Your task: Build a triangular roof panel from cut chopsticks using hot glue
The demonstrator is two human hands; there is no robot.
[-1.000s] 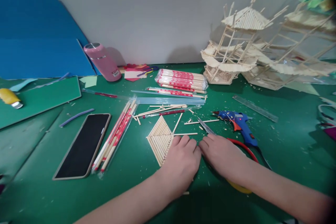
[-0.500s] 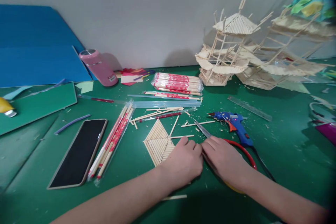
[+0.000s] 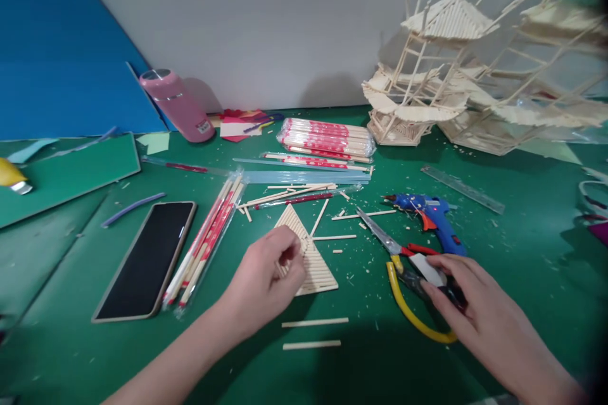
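Far left on the green mat [image 3: 71, 354] there's a blue board [image 3: 61, 69] against the wall, then a pink bottle [image 3: 177, 105] whose small label is too blurred to read. A phone [image 3: 147, 259] lies face up, dark, and just beside it a sleeve of red-and-white chopsticks [image 3: 206, 243]; whatever is printed on the wrappers can't be made out. Your left hand [image 3: 263, 278] is curled over the near-left edge of the triangular stick panel [image 3: 311, 253], fingertips pinching it. Two loose sticks [image 3: 313, 333] lie just in front of the panel. To the right, your right hand [image 3: 479, 310] rests its fingers, loosely bent, on the scissors [image 3: 403, 259]; whether they grip the handles, you can't tell. The blue glue gun [image 3: 434, 218] is just behind them, with a ruler [image 3: 463, 188] and stick towers [image 3: 427, 76] beyond.
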